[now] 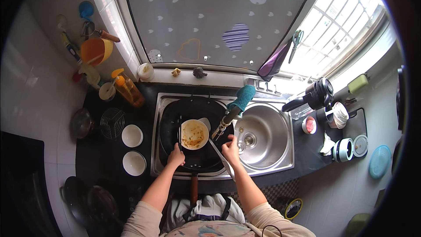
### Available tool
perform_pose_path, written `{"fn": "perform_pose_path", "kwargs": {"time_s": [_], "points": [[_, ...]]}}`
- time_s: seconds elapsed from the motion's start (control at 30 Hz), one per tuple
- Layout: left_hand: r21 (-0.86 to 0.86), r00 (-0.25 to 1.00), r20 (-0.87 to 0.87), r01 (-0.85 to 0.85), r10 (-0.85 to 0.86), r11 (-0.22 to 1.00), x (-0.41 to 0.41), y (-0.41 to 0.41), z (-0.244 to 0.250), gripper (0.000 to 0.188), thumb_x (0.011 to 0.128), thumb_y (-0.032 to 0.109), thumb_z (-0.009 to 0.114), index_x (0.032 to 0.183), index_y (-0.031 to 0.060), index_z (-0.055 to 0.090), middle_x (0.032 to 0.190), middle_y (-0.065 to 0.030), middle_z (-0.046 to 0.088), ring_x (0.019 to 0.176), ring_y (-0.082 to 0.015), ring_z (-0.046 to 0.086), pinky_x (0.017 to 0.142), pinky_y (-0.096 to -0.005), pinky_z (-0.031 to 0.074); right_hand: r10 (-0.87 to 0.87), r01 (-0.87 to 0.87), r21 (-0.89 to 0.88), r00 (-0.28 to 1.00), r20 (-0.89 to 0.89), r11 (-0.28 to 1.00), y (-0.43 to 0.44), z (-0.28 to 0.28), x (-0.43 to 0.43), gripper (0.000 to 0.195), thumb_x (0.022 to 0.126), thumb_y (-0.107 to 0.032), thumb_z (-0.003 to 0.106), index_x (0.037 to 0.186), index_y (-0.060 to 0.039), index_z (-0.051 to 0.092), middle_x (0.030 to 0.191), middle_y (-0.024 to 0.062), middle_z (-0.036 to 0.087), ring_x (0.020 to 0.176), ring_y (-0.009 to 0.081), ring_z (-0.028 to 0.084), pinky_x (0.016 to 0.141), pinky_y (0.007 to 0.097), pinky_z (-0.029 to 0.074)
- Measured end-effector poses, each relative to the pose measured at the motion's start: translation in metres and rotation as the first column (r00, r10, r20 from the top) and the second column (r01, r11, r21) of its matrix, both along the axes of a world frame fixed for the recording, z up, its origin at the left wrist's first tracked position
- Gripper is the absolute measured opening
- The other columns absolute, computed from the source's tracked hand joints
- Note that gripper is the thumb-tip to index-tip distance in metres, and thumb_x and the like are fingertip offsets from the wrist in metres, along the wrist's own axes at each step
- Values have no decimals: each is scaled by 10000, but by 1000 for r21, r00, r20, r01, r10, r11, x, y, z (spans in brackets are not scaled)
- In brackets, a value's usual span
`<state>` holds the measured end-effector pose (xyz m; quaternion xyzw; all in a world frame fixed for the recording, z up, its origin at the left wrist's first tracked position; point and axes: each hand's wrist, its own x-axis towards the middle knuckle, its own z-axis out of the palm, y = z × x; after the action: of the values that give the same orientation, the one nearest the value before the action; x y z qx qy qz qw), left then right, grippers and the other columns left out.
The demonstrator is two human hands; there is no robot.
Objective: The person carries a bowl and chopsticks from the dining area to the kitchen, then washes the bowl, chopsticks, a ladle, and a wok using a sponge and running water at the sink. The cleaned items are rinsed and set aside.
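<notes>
My left hand (176, 156) grips dark chopsticks (180, 131) that point away from me, at the left side of a food-stained white bowl (194, 134). Inside the black wok (169, 118), which rests over the left side of the steel sink, sits that bowl. A spatula (221, 156) lies in the wok, its pale handle running out over the near rim. My right hand (231, 151) is beside this handle, below the faucet spout (221, 128), with its fingers curled. Whether it holds anything is unclear.
Right of the wok is the round sink basin (269, 138). Two white bowls (132, 136) stand on the dark counter to the left, near a wire rack (112, 123) and an orange pump bottle (130, 90). The wok's wooden handle (194, 187) juts towards me.
</notes>
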<state>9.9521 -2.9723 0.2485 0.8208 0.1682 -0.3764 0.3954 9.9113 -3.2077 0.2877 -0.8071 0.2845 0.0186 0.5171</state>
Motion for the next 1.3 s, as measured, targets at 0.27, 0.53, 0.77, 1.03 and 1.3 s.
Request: {"fn": "perform_pose_path", "kwargs": {"time_s": [0.27,0.53,0.77,1.03,1.3], "points": [[-83,976,-2,-217,218,973,6,6,1,583,875,51,406,1405,130,178,862,-142,633,542,-196,628,451,-288,524,492,-476,-158,866,84,865,-2,16,58,680,650,13,476,1319,-78,393,1045,171,574,996,333,546,868,365,437],[-271,898,9,-422,441,865,1,14,-6,470,906,57,337,1373,92,296,772,-60,561,519,-156,582,440,-269,510,402,-166,-653,886,230,739,-49,11,94,551,645,-5,505,1194,-50,479,1138,148,545,1080,365,454,937,401,390],[-466,742,-185,-644,644,607,-17,14,11,346,927,101,353,1267,113,415,742,3,512,552,-84,526,463,-237,502,379,-91,-600,847,373,795,-21,22,58,336,657,-8,519,976,-76,603,905,103,593,916,312,512,774,410,446],[-727,866,-216,-451,452,517,-113,0,59,259,953,124,368,1198,114,452,724,17,478,554,-61,480,459,-174,407,315,-23,862,935,-160,506,65,31,0,302,878,-281,585,1087,-64,553,637,-56,402,512,35,365,422,189,263],[-725,947,236,21,218,689,-139,11,19,379,911,78,474,1284,38,423,966,-41,569,844,-93,559,757,-239,474,202,-97,774,979,-40,626,13,60,-25,175,881,-205,471,766,-74,486,472,-25,324,388,98,340,395,258,287]]}}
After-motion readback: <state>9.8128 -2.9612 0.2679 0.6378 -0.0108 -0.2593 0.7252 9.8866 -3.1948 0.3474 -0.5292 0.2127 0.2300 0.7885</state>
